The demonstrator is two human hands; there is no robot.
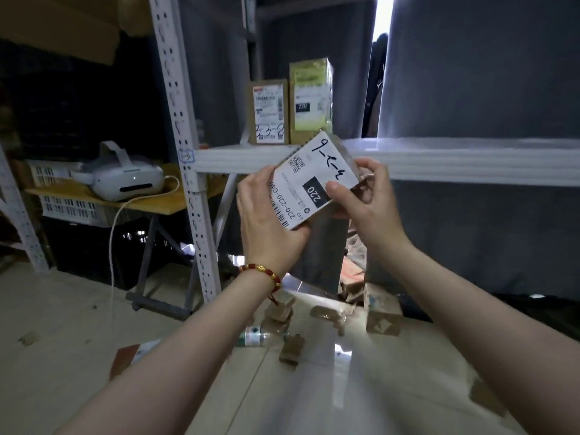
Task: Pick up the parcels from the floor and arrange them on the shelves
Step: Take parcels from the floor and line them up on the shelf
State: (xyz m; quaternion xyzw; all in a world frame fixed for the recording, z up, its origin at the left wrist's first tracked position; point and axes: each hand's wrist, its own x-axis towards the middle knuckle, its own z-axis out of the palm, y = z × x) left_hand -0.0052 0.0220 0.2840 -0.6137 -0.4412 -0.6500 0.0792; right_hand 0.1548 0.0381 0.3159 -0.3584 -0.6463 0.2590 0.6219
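Both hands are raised in front of the shelving, with a small parcel (pixel 314 174) caught between them. It is held in the air just before the white shelf beam (pixel 455 161). The left hand (pixel 270 215) wraps round its lower left corner, fingers curled up along that edge. The right hand (pixel 365 196) grips the opposite side, its thumb pressed on the white label beside the black "220" patch and its fingers hooked over the far edge. The parcel is tilted, label toward the person, with handwritten marks across its upper part.

Behind it on the shelf stand a brown box (pixel 268 111) and a yellow-green box (pixel 310 102), upright and side by side. On the floor below the arms lie more cardboard parcels (pixel 381 312) and a plastic bottle (pixel 260 335). Off to the left, a white headset (pixel 122 178) rests on a small table (pixel 157 208).
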